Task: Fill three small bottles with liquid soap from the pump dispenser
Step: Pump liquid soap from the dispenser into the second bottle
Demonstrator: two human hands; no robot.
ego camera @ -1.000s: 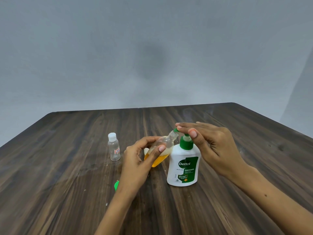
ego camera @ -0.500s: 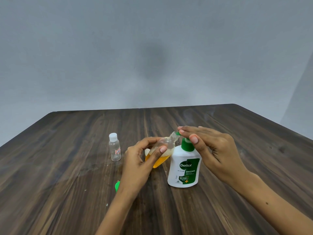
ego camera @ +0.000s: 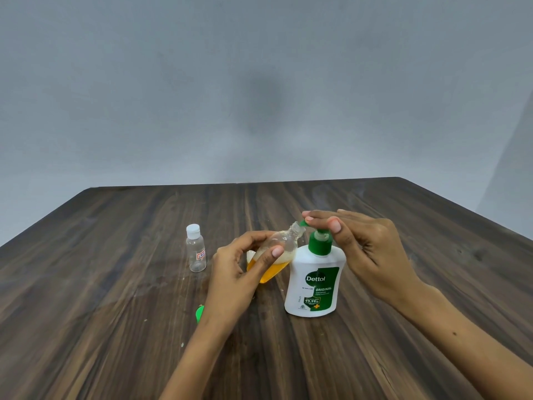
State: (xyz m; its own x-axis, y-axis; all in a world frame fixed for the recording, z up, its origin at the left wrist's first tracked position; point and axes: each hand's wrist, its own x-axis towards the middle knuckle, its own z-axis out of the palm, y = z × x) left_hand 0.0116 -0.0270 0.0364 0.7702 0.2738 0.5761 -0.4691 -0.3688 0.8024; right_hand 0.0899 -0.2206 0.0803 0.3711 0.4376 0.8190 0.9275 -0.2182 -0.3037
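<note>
Tilting clear bottle (ego camera: 277, 252), half amber soap, mouth at green spout (ego camera: 303, 223).

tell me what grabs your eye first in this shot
At centre, the white Dettol pump dispenser stands on the dark wooden table, the right hand on its green pump. The left hand tilts a small bottle of orange soap to the spout. Further left stands a capped clear bottle.

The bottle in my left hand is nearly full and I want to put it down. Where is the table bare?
Bare: the wide stretch left of the capped bottle, the far table behind both hands, and the near edge right of the dispenser. Crowded: between capped bottle and dispenser, where the left hand, its bottle and a green cap sit.
</note>
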